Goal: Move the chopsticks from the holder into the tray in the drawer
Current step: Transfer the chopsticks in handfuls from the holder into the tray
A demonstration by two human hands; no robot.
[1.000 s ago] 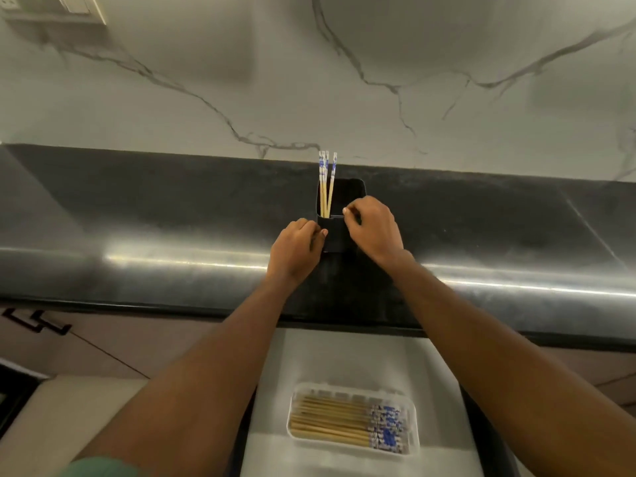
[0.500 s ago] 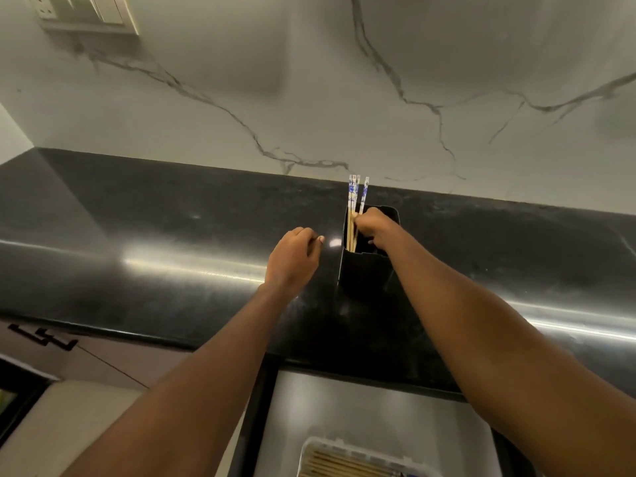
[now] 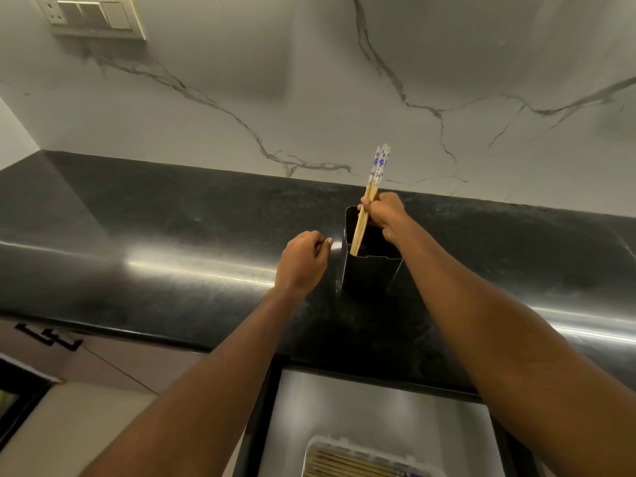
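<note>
Since the previous frame, wooden chopsticks with blue-patterned tops (image 3: 366,208) rise tilted, tips inside the black rectangular holder (image 3: 371,270). Right hand (image 3: 383,215) clamps them mid-shaft. Left hand (image 3: 301,263) curled beside holder, holding nothing. Lift straight, clearing the rim. Open countertop (image 3: 172,235); white tray (image 3: 320,452) below in drawer.

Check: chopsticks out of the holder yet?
Not yet. The right hand grips the chopsticks, tilted, lower tips still inside the holder.
</note>
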